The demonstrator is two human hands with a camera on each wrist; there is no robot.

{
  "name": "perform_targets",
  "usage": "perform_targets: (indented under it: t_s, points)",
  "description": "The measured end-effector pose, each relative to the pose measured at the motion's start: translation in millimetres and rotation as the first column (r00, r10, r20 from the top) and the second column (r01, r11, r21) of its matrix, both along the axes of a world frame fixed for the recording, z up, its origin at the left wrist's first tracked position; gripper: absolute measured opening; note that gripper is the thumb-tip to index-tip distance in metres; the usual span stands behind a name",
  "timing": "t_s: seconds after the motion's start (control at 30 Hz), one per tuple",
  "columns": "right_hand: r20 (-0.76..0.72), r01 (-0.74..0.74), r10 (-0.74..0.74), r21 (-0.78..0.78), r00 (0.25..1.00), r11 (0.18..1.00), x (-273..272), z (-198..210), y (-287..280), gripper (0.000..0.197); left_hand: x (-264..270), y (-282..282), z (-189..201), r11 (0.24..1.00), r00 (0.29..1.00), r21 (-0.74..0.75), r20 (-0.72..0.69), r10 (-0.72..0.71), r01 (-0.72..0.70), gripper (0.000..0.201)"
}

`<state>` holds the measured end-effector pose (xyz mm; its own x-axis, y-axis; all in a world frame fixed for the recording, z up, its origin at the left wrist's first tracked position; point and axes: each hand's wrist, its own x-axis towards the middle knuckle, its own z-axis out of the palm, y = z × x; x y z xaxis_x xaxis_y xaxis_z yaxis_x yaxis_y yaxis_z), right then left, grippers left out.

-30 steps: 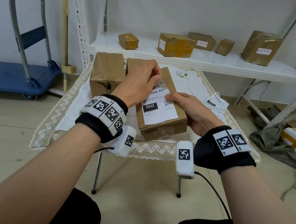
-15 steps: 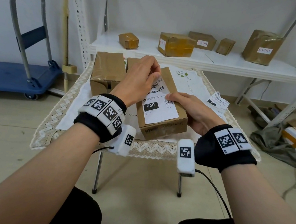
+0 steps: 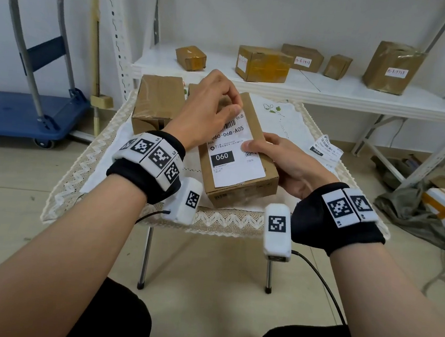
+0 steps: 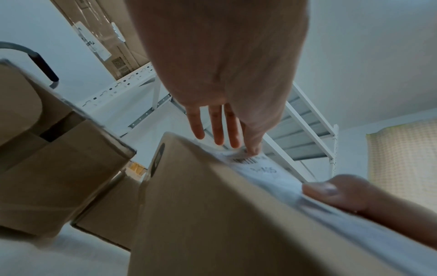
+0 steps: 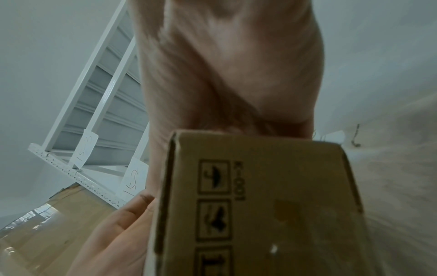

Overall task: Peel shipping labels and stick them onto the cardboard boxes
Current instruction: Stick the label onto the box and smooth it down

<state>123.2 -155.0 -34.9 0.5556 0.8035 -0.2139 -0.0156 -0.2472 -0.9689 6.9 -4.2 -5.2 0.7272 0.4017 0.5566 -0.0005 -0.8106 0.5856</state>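
A long cardboard box [image 3: 243, 195] lies on the small cloth-covered table [image 3: 226, 221]. A white shipping label [image 3: 233, 161] printed "060" covers most of its top. My left hand [image 3: 211, 109] is at the label's far end, thumb and forefinger pinching that edge while the other fingers stretch out straight. The left wrist view shows that hand [image 4: 224, 74] at the label [image 4: 260, 168] on the box [image 4: 212, 214]. My right hand [image 3: 287, 164] grips the box's right side with its thumb lying on the label. The right wrist view shows the box's end face [image 5: 260, 196] under the right palm [image 5: 231, 65].
A second taped box [image 3: 159, 101] stands at the table's back left. Loose labels [image 3: 327, 149] lie on the table's right edge. Behind, a white shelf [image 3: 333, 95] carries several boxes. A blue trolley [image 3: 15, 116] is on the floor at left, cloth and parcels at right.
My left hand has slid farther up the label toward the box's far end, uncovering more print. The label lies flatter on the box. The right hand has kept its grip.
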Motion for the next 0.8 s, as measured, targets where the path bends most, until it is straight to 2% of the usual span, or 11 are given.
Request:
perform_targets:
  t_s: [0.1, 0.2, 0.33, 0.57, 0.8]
  points:
    - [0.000, -0.016, 0.016, -0.008, 1.000, 1.000, 0.3, 0.9, -1.0, 0.088, 3.3, 0.0, 0.3, 0.999, 1.000, 0.044, -0.028, 0.014, -0.013, 0.002]
    - [-0.010, -0.029, 0.029, -0.013, 1.000, 0.999, -0.2, 2.9, -2.1, 0.072, 3.2, -2.4, 2.3, 0.997, 0.998, 0.056, -0.039, 0.049, -0.046, 0.005]
    - [-0.029, -0.029, 0.028, -0.008, 0.999, 1.000, -1.1, 3.9, -0.7, 0.073, 3.0, -6.2, 2.7, 0.996, 0.997, 0.066, -0.045, 0.061, -0.058, 0.008]
    - [-0.001, 0.014, -0.014, -0.007, 1.000, 1.000, -11.4, 13.5, -2.1, 0.044, 6.0, -12.2, 4.9, 0.981, 0.994, 0.176, -0.056, 0.091, -0.080, 0.007]
    - [0.038, 0.116, -0.117, 0.047, 0.992, 0.992, -14.3, 16.3, -0.4, 0.056, 8.5, -14.5, 6.0, 0.976, 0.994, 0.198, -0.043, 0.103, -0.092, 0.010]
